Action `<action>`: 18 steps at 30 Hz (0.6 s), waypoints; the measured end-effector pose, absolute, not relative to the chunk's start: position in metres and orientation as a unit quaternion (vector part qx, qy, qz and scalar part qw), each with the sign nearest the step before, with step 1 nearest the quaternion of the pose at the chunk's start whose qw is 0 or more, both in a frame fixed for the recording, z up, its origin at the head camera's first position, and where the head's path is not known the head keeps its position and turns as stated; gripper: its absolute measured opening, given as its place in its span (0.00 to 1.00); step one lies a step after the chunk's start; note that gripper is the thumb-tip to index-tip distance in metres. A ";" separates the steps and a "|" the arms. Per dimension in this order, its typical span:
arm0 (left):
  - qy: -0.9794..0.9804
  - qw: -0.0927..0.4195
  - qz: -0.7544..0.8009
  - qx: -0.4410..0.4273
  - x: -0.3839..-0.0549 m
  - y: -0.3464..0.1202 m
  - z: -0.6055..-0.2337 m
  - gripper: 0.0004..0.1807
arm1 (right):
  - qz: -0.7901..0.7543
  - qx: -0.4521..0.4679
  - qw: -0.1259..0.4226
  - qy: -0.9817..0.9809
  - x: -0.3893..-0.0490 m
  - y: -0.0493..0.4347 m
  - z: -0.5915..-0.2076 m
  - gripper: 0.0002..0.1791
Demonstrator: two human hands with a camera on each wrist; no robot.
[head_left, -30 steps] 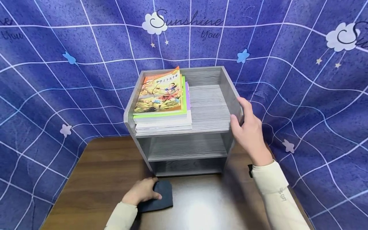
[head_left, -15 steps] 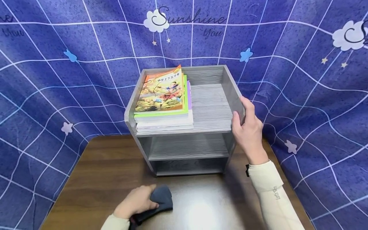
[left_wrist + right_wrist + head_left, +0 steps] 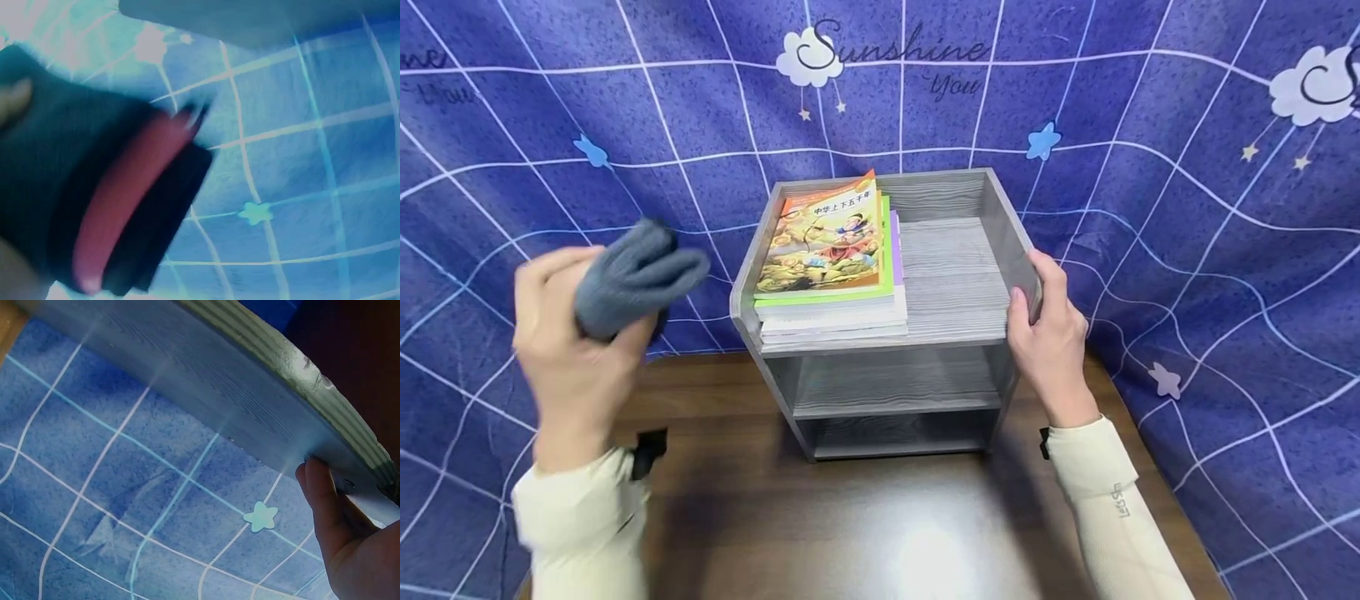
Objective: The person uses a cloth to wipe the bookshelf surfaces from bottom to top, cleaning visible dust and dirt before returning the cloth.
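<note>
My left hand (image 3: 568,350) is raised left of the grey shelf (image 3: 951,279) and grips a folded dark grey-blue cloth (image 3: 628,283), its fingers and thumb round it. Motion blurs that hand. In the left wrist view the cloth (image 3: 37,144) shows a red band among its dark folds. My right hand (image 3: 1051,346) holds the shelf's right side panel near the front edge, with the thumb on the inner side. In the right wrist view the fingers (image 3: 322,487) lie against the panel's outer face (image 3: 206,381).
A stack of books (image 3: 820,250) lies on the left half of the shelf's top level, under its left side panel. Two lower levels open toward me. The shelf stands on a brown wooden table (image 3: 820,517), with a blue patterned curtain (image 3: 917,108) close behind and at both sides.
My left hand has lifted the cloth from the table in front of the shelf, up and to the left. The right hand keeps its hold on the side panel.
</note>
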State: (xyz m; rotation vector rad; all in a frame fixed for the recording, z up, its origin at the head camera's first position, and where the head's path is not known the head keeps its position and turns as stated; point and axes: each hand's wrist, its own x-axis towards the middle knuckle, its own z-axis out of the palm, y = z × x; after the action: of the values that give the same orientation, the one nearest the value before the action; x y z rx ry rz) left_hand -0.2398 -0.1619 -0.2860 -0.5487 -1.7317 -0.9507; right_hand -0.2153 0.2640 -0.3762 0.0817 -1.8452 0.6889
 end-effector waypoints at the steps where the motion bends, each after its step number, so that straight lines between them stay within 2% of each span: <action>1: -0.719 0.543 -0.364 -0.237 -0.249 -0.153 -0.280 0.16 | 0.292 0.033 0.552 -0.780 -0.216 0.264 -0.377 0.26; 3: -0.738 0.543 -0.310 -0.253 -0.265 -0.140 -0.276 0.15 | 0.295 0.032 0.550 -0.781 -0.216 0.265 -0.378 0.26; 7: -0.801 0.431 -0.268 -0.318 -0.276 -0.127 -0.284 0.20 | 0.301 0.034 0.547 -0.780 -0.217 0.263 -0.378 0.26; 9: -0.814 0.395 -0.270 -0.329 -0.275 -0.124 -0.290 0.24 | 0.304 0.034 0.546 -0.780 -0.216 0.263 -0.377 0.26; 13: -0.810 0.395 -0.273 -0.336 -0.270 -0.119 -0.304 0.25 | 0.306 0.028 0.548 -0.778 -0.214 0.262 -0.374 0.26; 18: -0.785 0.432 -0.298 -0.328 -0.266 -0.111 -0.325 0.26 | 0.310 0.021 0.546 -0.778 -0.213 0.260 -0.373 0.26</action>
State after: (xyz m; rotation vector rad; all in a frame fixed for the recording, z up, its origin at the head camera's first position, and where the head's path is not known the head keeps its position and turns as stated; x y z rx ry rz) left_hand -0.2657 -0.1113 -0.3245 -0.8181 -1.9562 -0.7438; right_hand -0.2134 0.2604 -0.3732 0.0498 -1.8444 0.7350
